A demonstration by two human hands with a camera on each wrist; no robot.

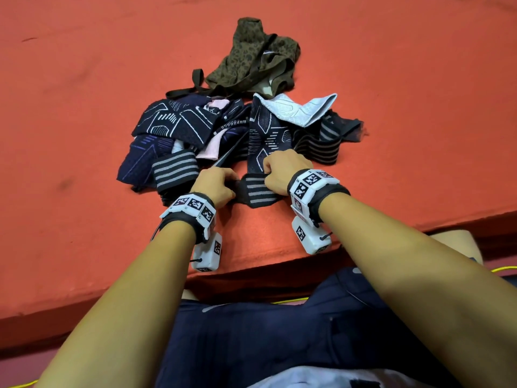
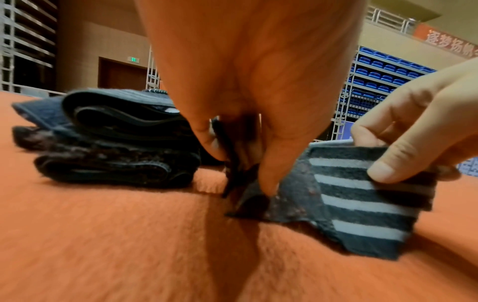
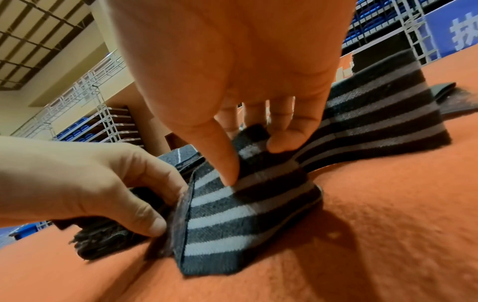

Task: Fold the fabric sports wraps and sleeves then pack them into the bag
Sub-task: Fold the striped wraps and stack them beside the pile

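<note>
A black wrap with grey stripes lies on the orange mat near its front edge. My left hand pinches its dark left end between thumb and fingers. My right hand grips the striped part, thumb pressing on top and fingers curled over the far edge. Behind them lies a pile of navy patterned sleeves, a folded striped wrap and another striped wrap. The camouflage-print bag lies crumpled beyond the pile.
A pale blue sleeve lies on top of the pile at the right. The orange mat stretches wide to the left and right. Its front edge drops off just before my lap.
</note>
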